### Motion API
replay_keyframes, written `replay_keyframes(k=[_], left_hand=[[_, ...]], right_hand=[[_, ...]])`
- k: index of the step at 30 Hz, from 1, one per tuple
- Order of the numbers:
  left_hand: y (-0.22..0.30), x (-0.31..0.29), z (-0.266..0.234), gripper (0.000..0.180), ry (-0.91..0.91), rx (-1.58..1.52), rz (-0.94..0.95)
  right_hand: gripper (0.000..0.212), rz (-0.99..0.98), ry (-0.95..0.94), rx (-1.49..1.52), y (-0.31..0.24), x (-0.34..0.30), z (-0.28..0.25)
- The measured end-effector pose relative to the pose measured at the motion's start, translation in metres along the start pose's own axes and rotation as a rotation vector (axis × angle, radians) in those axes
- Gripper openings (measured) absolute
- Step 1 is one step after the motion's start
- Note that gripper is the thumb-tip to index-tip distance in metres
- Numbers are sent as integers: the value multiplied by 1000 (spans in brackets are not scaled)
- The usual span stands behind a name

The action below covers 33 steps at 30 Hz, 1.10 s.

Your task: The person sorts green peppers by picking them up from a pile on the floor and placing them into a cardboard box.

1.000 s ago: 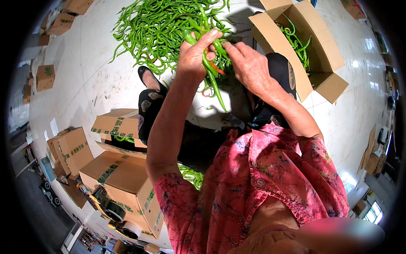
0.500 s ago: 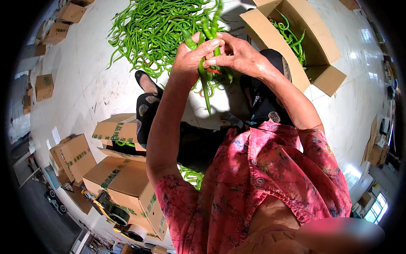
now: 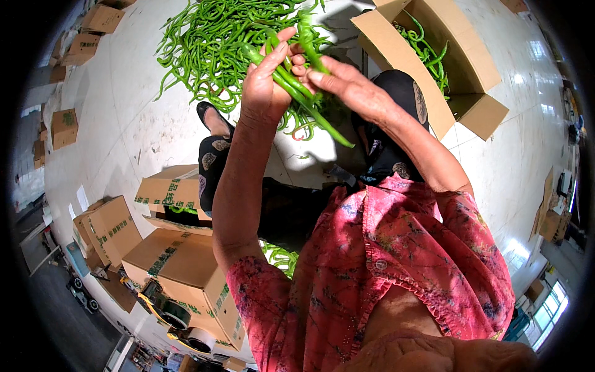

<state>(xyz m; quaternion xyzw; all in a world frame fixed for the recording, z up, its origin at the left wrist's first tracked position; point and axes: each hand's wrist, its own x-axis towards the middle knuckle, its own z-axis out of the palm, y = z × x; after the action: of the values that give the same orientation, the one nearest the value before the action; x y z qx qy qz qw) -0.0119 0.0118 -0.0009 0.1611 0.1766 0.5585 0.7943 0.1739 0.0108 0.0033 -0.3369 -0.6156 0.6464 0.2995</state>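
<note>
My left hand (image 3: 265,84) is closed around several long green chili peppers (image 3: 299,88); one of them sticks out diagonally to the lower right. Close beside it on the right, my right hand (image 3: 356,90) grips another green pepper (image 3: 308,40), which points upward and is smeared by motion. Both hands are held up between my knees, in front of a large loose pile of green chili peppers (image 3: 211,46) on the floor. The right fingertips lie near the left hand's bunch, and some of them are hidden.
Beyond my right knee stands an open cardboard box (image 3: 406,77) with green peppers inside. Near my left leg are a flapped box (image 3: 162,191) and a larger closed carton (image 3: 170,257). More cartons (image 3: 103,18) line the far left. My left shoe (image 3: 214,118) rests beside the pile.
The hands have drawn slightly apart. In my left hand the long pepper has swung from pointing down to a diagonal. A red one seen between the fingers earlier is out of sight there.
</note>
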Motion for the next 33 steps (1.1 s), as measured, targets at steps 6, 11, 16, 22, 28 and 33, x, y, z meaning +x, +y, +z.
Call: replay_keyframes(k=[6, 11, 16, 22, 28, 33], left_hand=[[-5, 0, 4, 35, 190, 147, 76], [-15, 1, -3, 35, 259, 221, 119], [-17, 0, -1, 36, 268, 309, 81], [-13, -2, 7, 37, 271, 305, 55], [0, -6, 15, 38, 217, 250, 76], [22, -9, 10, 38, 138, 220, 86]], right_hand=[[46, 263, 30, 319, -6, -9, 21], [36, 277, 31, 397, -12, -10, 28], [24, 310, 41, 424, -10, -8, 22], [21, 353, 57, 280, -8, -3, 19], [24, 291, 202, 705, -16, 4, -11], [33, 87, -6, 920, -36, -2, -61]])
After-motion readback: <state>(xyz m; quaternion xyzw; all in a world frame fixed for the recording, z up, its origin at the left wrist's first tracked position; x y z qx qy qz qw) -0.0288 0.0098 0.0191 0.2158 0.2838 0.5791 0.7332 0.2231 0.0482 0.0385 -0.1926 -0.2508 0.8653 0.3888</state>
